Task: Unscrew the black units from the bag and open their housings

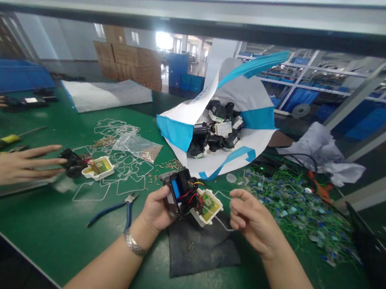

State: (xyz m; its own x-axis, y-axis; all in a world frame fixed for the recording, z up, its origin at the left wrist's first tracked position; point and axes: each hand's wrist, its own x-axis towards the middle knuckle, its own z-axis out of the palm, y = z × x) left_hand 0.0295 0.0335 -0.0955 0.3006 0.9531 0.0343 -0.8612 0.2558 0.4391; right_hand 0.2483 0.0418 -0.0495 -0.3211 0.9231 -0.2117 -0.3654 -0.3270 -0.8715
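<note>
My left hand is closed around a black plastic device housing with a blue part inside. Red, black and yellow wires run from it to a white cover holding a yellow-green circuit board. Just right of that cover, my right hand pinches a thin white sealing ring, whose loop reaches over the cover. Beneath the device lies a dark cloth with a couple of small screws on it. Blue-handled pliers rest left of my left hand.
A white-and-blue bag full of black devices stands behind. Loose sealing rings, a bag of screws and another opened device lie left, near a co-worker's hand. Green wires pile up right; a shelf spans overhead.
</note>
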